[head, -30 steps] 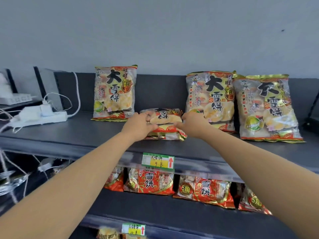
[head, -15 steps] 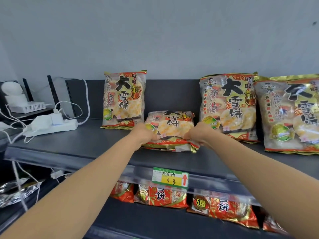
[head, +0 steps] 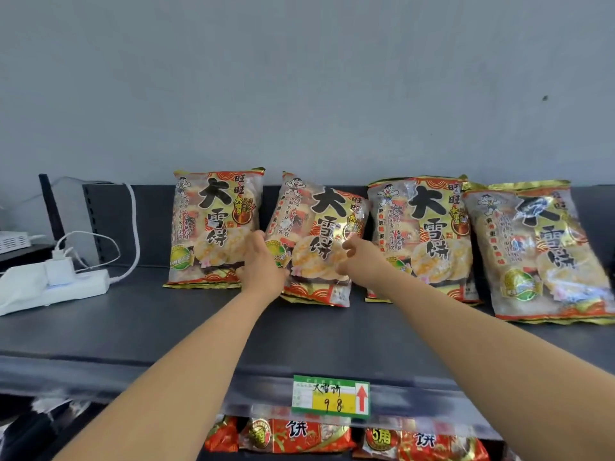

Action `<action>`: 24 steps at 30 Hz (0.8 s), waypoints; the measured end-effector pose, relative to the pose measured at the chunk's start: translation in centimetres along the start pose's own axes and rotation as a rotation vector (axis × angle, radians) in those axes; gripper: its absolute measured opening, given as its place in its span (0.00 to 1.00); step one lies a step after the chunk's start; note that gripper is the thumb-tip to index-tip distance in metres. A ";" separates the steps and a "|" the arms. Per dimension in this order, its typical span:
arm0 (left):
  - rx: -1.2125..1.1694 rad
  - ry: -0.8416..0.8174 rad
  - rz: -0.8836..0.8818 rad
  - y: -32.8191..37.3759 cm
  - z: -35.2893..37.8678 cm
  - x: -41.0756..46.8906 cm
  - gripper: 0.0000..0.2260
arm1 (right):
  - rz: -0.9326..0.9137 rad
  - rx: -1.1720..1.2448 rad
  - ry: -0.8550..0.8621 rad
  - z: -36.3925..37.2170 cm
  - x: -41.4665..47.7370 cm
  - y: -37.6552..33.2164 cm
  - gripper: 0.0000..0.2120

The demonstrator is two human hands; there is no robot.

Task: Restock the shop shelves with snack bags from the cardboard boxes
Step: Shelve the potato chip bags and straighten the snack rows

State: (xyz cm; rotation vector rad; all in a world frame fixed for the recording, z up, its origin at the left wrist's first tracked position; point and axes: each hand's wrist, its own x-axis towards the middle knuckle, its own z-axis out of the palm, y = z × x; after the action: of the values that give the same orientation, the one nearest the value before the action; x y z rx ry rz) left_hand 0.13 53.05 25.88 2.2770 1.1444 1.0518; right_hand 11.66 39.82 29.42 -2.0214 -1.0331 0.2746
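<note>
Grey wall behind. Dark shelf spans the view. Four snack bags stand in a row along its back: left bag, second bag, third bag, end bag. Second bag is tilted, its top leaning toward the third bag and its foot forward of the others. Left hand grips its left edge; right hand holds its right side, fingers curled. White power strip sits at the shelf's left. Price tag is on the front lip, red bags beneath.
</note>
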 end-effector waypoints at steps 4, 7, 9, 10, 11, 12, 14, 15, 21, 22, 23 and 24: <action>-0.057 0.069 0.000 -0.8 1.5 0.8 0.41 | -0.011 -0.269 0.117 -1.8 -0.1 1.7 0.15; -0.038 0.029 -0.062 -0.7 2.5 1.1 0.41 | 0.117 -0.494 0.196 -3.1 -0.5 4.1 0.14; 0.058 0.000 -0.111 -0.3 3.0 1.1 0.39 | 0.210 -0.566 0.215 -3.7 -0.4 6.1 0.24; 0.139 0.022 -0.119 0.0 3.2 1.1 0.37 | 0.247 -0.567 0.204 -3.9 -0.4 7.0 0.30; 0.229 0.069 -0.101 0.3 3.3 0.9 0.35 | 0.270 -0.552 0.177 -4.0 -0.3 7.9 0.33; 0.296 0.109 -0.056 0.6 3.5 0.8 0.32 | 0.279 -0.512 0.146 -4.0 -0.1 8.6 0.34; 0.318 0.075 0.097 1.4 4.4 0.3 0.32 | 0.262 -0.415 0.110 -3.9 0.1 9.4 0.32; 0.272 -0.008 0.157 1.8 5.0 0.0 0.33 | 0.246 -0.385 0.107 -3.8 0.4 9.6 0.31; 0.142 -0.192 0.166 2.8 6.8 0.5 0.32 | 0.195 -0.346 0.078 -3.3 2.1 9.8 0.28; 0.146 -0.184 0.166 2.8 7.0 0.7 0.32 | 0.188 -0.352 0.075 -3.3 2.2 9.9 0.27; 0.154 -0.182 0.169 2.7 7.1 0.7 0.32 | 0.180 -0.359 0.071 -3.4 2.3 10.1 0.27; 0.156 -0.181 0.175 2.7 7.2 0.7 0.32 | 0.172 -0.365 0.069 -3.6 2.3 10.2 0.26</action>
State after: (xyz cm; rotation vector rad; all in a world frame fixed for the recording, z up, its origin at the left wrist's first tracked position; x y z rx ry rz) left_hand 7.29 52.00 23.21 2.5737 1.0004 0.8202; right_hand 20.82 36.26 24.33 -2.4365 -0.9171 0.1096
